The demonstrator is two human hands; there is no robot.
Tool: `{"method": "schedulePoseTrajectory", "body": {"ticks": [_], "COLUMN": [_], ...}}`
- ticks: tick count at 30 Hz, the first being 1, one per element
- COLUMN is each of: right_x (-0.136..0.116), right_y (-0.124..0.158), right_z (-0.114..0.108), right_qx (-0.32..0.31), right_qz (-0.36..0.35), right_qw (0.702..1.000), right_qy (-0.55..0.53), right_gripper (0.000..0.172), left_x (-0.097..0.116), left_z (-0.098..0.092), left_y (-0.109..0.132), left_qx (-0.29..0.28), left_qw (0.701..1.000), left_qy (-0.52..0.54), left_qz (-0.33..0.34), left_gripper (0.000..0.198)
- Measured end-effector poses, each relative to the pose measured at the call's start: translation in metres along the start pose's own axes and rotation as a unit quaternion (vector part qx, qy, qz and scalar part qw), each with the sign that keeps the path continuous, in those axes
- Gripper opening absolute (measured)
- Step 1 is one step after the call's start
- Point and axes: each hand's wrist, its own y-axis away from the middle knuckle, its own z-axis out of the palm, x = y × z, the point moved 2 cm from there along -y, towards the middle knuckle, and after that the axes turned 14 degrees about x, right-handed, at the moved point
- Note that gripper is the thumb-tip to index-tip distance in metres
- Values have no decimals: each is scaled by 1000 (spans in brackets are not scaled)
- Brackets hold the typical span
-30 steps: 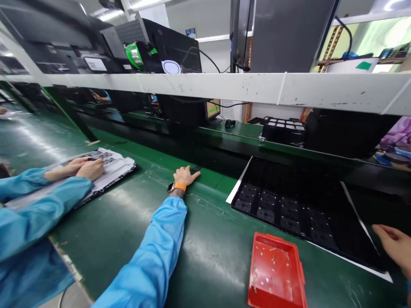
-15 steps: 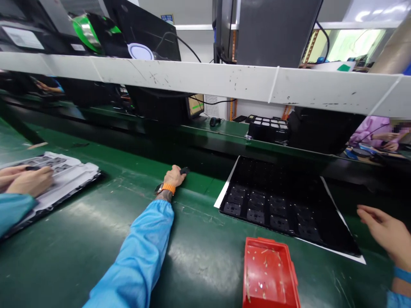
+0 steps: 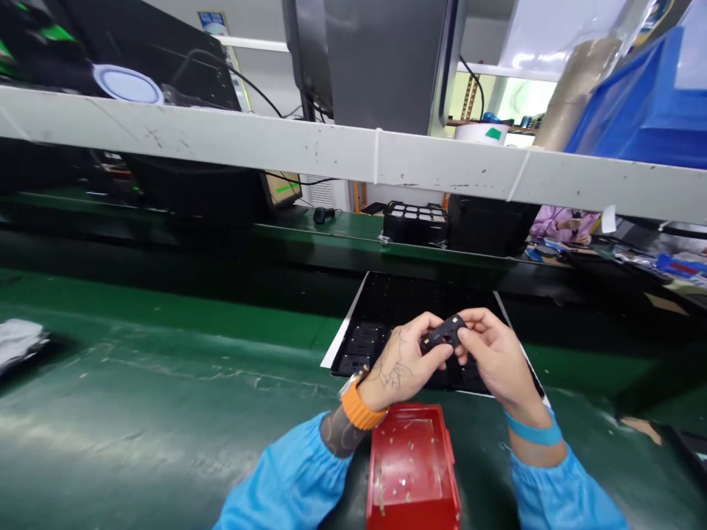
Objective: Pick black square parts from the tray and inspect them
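Both hands meet over the black tray, with a small black plastic part [image 3: 443, 333] between them. My left hand [image 3: 406, 361], with an orange-strapped watch at the wrist, grips the part's left end. On its right end, the thumb and fingers of my right hand [image 3: 493, 353] pinch it; a blue band circles that wrist. Small light spots show on the part. Beneath the hands lies the black tray [image 3: 359, 340], on a white sheet, with several dark pieces in its pockets. Part of the tray is hidden by my hands. A red bin [image 3: 412, 471] with tiny pale bits stands nearer to me.
A white shelf beam [image 3: 331, 151] crosses above the green bench [image 3: 166, 412]. A barcode scanner [image 3: 323, 215] and a black box with white squares [image 3: 415, 223] stand behind. At the left edge lies a whitish tray [image 3: 19, 342]. Another person in pink [image 3: 563, 222] sits beyond.
My left hand has come right from the bench with the black part. My right hand has moved in from the right and taken hold of it too. The view has turned right.
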Motion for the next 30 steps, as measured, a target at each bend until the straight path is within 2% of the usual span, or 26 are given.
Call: {"method": "schedulePoseTrajectory", "body": {"ticks": [3,8,11,16,21,23,25,27,30], "right_x": [1,-3,-2,-3,-5,-7,-12,-19,-26], "right_y": [1,0,4,8,14,17,19,22,27], "right_z": [-7,-8,-4,-1,2,3,4,6,8], "right_qx": [-8,-38,-20,6,-15,-2,29,51,64], "right_qz": [15,21,23,1,-7,-52,-157,-284,-403], "right_qw": [1000,999,1000,1000,999,998,983,946,892], "right_qy": [3,7,3,20,32,45,89,146,196], "right_gripper": [33,36,40,33,33,28,18,11,20], "left_x": [-4,-8,-6,0,4,4,6,8,13], "left_z": [2,-9,-16,-20,-16,-14,-14,-16,-18], "left_y": [6,2,0,3,8,10,11,13,16], "left_qx": [0,0,30,46,21,7,7,9,10], "left_qw": [1000,995,996,997,997,994,992,990,990], "left_qy": [15,77,62,42,55,76,99,110,111], "left_qz": [-19,-61,-52,-41,-59,-73,-82,-84,-86], "left_gripper": [14,24,24,19,22,27,33,37,38]}}
